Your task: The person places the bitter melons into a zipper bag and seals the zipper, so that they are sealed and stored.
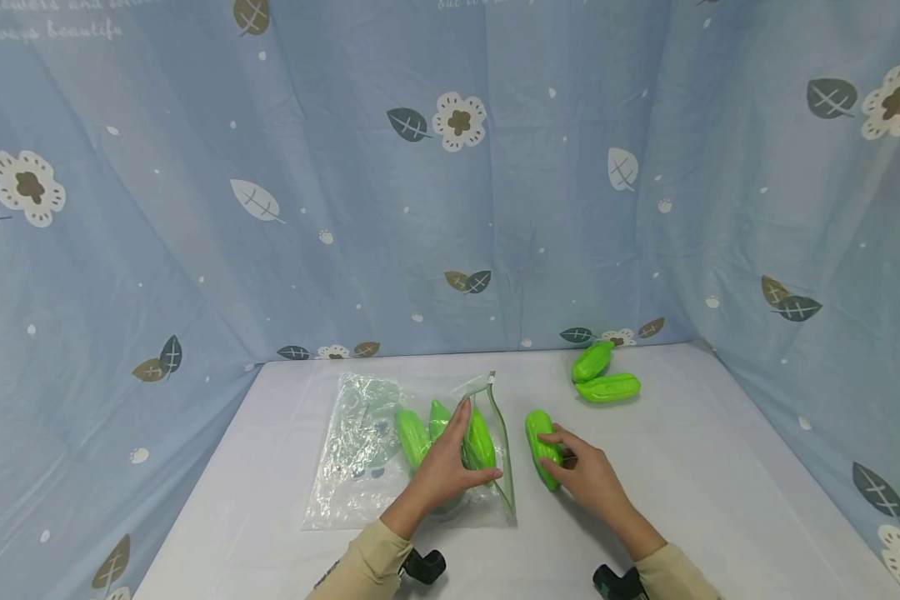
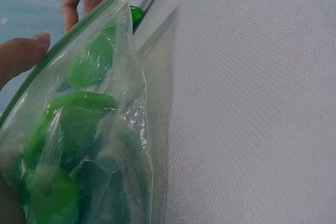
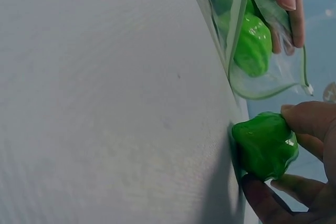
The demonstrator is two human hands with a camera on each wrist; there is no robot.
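A clear zip bag (image 1: 360, 508) with a green zip edge lies on the table, its mouth toward the right. Several bright green, ridged toy bitter melons are inside, one of them (image 3: 252, 45) right at the mouth. My left hand (image 1: 450, 467) rests over the mouth end, fingers straight and thumb spread; in the left wrist view the thumb (image 2: 26, 53) is beside the zip edge. Just right of the bag, my right hand (image 1: 588, 471) pinches another toy bitter melon (image 1: 540, 442) between thumb and fingers, seen end-on in the right wrist view.
Two more green toys, one (image 1: 607, 387) in front of the other (image 1: 592, 362), lie together at the back right of the white table (image 1: 720, 500). A blue patterned curtain (image 1: 570, 250) hangs behind and along the sides. Black wrist devices show below both hands.
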